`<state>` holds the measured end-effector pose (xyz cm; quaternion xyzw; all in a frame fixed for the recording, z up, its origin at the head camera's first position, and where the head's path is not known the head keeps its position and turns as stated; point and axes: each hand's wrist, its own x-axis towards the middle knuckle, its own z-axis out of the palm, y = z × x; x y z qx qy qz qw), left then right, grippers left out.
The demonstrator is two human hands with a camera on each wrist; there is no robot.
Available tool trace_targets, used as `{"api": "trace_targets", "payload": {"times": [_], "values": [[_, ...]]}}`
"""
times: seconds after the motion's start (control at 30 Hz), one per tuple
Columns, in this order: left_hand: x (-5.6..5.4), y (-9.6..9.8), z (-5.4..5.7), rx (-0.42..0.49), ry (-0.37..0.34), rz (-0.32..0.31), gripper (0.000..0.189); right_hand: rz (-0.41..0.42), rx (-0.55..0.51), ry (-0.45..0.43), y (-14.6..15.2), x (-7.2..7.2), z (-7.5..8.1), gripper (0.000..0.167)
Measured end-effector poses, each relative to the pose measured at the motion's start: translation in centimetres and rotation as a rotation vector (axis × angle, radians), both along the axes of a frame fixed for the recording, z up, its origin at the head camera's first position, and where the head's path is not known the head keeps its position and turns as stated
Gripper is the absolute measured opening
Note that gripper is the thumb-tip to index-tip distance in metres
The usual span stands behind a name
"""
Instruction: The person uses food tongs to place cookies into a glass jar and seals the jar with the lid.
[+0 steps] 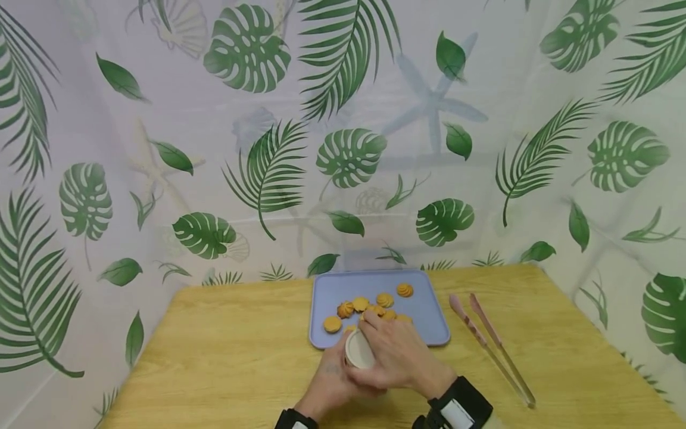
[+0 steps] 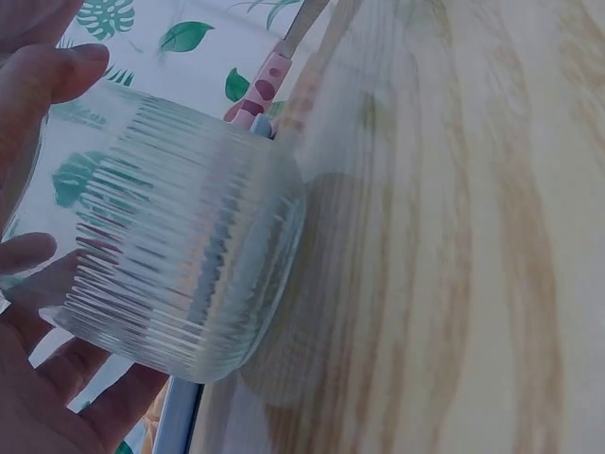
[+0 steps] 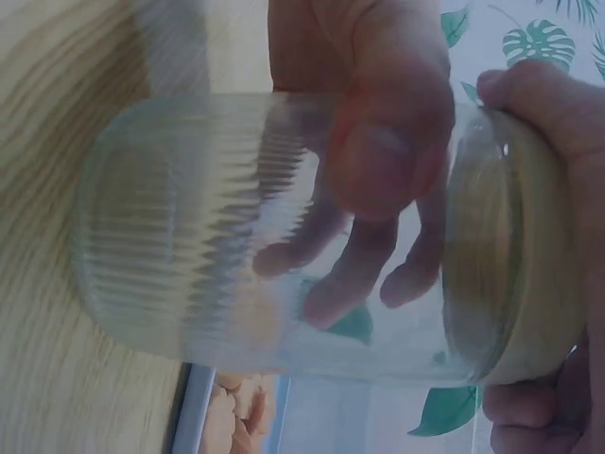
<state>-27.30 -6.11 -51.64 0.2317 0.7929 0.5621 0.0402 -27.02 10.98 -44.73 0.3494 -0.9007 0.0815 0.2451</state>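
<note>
Both hands are at a clear ribbed glass jar [image 3: 189,236] in front of the tray, low in the head view. My left hand [image 1: 334,378] grips the jar's body, its thumb and fingers wrapped round the glass; they also show through it in the right wrist view. The jar's pale lid [image 1: 360,350] faces up toward the head camera. Round this lid curl the fingers of my right hand [image 1: 402,351], thumb on the near side. In the left wrist view the ribbed glass [image 2: 180,236] looks empty, its base close over the table.
Just beyond the hands lies a blue-purple tray [image 1: 327,289] with several golden swirled cookies [image 1: 332,324], partly hidden by the right hand. Tongs [image 1: 489,342] with pink spotted ends lie right of it on the wooden table [image 1: 230,345]. A leaf-print curtain [image 1: 300,95] encloses the back and sides.
</note>
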Motion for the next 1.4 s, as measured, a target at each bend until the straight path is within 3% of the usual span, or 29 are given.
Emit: {"api": "trace_targets", "payload": {"times": [0.27,0.37,0.5,0.63,0.7,0.77,0.9,1.0,1.1,1.23,1.4], "values": [[0.1,-0.7,-0.2,0.079,-0.037,-0.044,0.102,0.161,-0.048,-0.148,0.8,-0.7,0.2,0.059],[0.2,-0.3,-0.4,0.156,-0.084,-0.091,0.105,0.236,-0.055,-0.216,1.5,-0.7,0.4,0.058],[0.2,-0.2,-0.6,0.219,-0.145,-0.119,0.100,0.337,-0.001,-0.209,1.9,-1.0,1.1,0.056],[0.3,-0.1,-1.0,0.227,-0.125,-0.123,0.093,0.391,0.045,-0.225,2.0,-0.9,1.8,0.060],[0.3,0.1,-1.0,0.242,-0.120,-0.140,0.093,0.347,0.038,-0.271,2.0,-0.6,2.0,0.061],[0.4,0.2,-0.9,0.243,-0.130,-0.145,0.091,0.242,0.022,-0.303,1.8,-0.1,2.3,0.063],[0.5,-0.1,-0.6,0.151,-0.112,-0.075,0.094,-0.039,0.007,-0.316,0.6,0.8,2.7,0.080],[0.4,-0.4,-0.6,0.089,-0.106,-0.036,0.094,-0.169,0.014,-0.360,-0.4,1.2,2.7,0.089],[0.4,-0.8,-0.5,0.048,-0.089,-0.017,0.096,-0.191,0.014,-0.403,-1.2,1.3,2.8,0.084],[0.4,-1.0,-0.4,0.015,-0.049,-0.021,0.100,-0.124,-0.024,-0.409,-1.2,1.4,2.9,0.066],[0.1,-0.4,-0.5,0.073,-0.120,-0.069,0.102,-0.031,-0.081,-0.467,0.0,1.6,3.0,0.062]]}}
